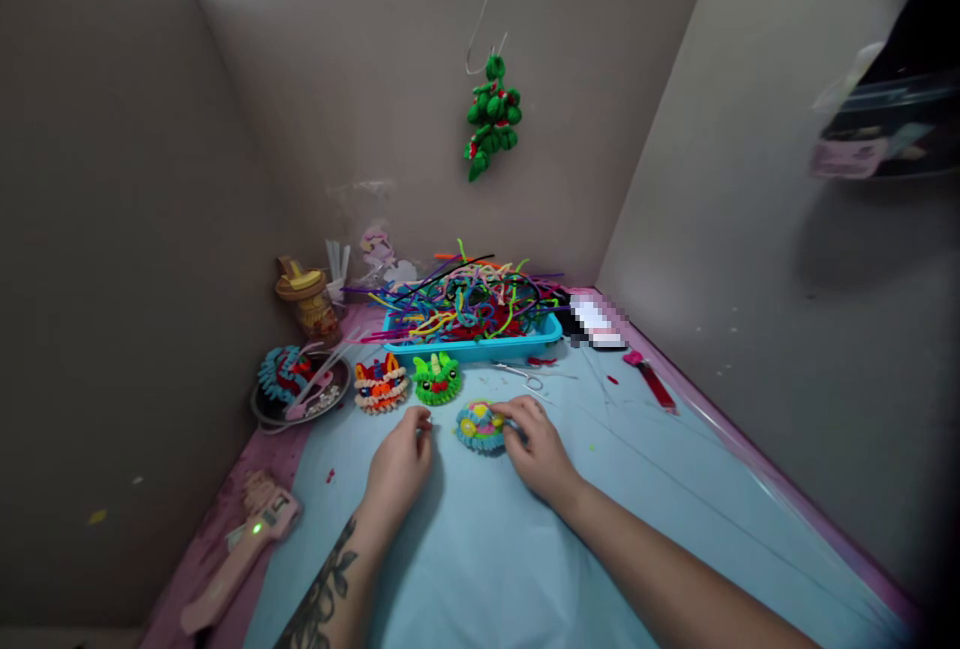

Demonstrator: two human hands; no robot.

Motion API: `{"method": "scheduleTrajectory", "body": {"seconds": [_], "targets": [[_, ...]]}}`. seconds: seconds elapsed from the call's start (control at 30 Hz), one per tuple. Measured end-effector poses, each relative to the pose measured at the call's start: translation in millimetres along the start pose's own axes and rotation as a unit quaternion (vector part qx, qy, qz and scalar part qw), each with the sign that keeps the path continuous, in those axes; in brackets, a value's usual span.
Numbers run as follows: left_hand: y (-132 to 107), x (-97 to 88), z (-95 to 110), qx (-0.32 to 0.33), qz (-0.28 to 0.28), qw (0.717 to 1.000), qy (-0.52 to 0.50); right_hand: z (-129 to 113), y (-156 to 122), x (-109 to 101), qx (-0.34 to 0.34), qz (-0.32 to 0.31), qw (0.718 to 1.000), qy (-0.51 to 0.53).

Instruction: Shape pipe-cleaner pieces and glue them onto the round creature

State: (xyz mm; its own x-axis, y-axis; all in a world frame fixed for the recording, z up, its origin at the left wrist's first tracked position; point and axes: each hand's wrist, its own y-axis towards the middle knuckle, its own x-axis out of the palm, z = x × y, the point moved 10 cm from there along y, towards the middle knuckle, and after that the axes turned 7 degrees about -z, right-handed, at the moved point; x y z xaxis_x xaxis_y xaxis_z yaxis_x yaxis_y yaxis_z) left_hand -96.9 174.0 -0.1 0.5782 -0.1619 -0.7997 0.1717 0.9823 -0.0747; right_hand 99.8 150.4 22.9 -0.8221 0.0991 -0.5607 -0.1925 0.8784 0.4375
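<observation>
A small round blue pipe-cleaner craft [478, 426] with yellow, pink and green bits on top lies on the light blue table cover [615, 529]. My right hand [536, 447] rests against its right side, fingers curled onto its edge. My left hand [401, 466] lies just left of it, fingers loosely curled with the fingertips pinched, not touching the craft. Behind them stand a green pipe-cleaner creature [438, 378] and an orange and white one [381, 384].
A blue tray [472, 341] heaped with coloured pipe cleaners sits at the back, scissors [529, 379] before it. A dish [300, 391] with another craft and a bottle [309, 299] stand left. A pink glue gun [244, 541] lies near left. A green craft [491, 119] hangs from a hook. Grey walls enclose three sides.
</observation>
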Motion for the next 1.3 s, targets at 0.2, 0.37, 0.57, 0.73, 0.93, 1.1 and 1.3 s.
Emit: {"method": "scheduleTrajectory", "body": {"seconds": [0.2, 0.37, 0.57, 0.73, 0.93, 1.1, 1.3], "targets": [[-1, -1.8, 0, 0.013, 0.017, 1.000, -0.001, 10, 0, 0, 0.036, 0.004, 0.999, 0.010], [-2, -2.3, 0, 0.016, 0.014, 1.000, -0.004, 27, -4, 4, 0.107, -0.002, 0.994, -0.001], [-1, -3.5, 1, 0.012, 0.015, 1.000, 0.005, 33, -9, -3, 0.135, 0.021, 0.991, -0.004], [-1, -3.1, 0, 0.012, 0.018, 1.000, 0.003, 27, -7, -10, 0.117, 0.045, 0.992, 0.000], [-2, -3.1, 0, 0.015, 0.015, 1.000, 0.000, 32, -4, 0, 0.127, 0.021, 0.992, 0.016], [-2, -2.2, 2, 0.019, 0.010, 1.000, 0.000, 36, -3, 5, 0.137, 0.006, 0.990, 0.015], [-2, -2.2, 2, 0.010, 0.005, 1.000, 0.000, 33, -4, 4, 0.128, 0.006, 0.991, 0.036]]}}
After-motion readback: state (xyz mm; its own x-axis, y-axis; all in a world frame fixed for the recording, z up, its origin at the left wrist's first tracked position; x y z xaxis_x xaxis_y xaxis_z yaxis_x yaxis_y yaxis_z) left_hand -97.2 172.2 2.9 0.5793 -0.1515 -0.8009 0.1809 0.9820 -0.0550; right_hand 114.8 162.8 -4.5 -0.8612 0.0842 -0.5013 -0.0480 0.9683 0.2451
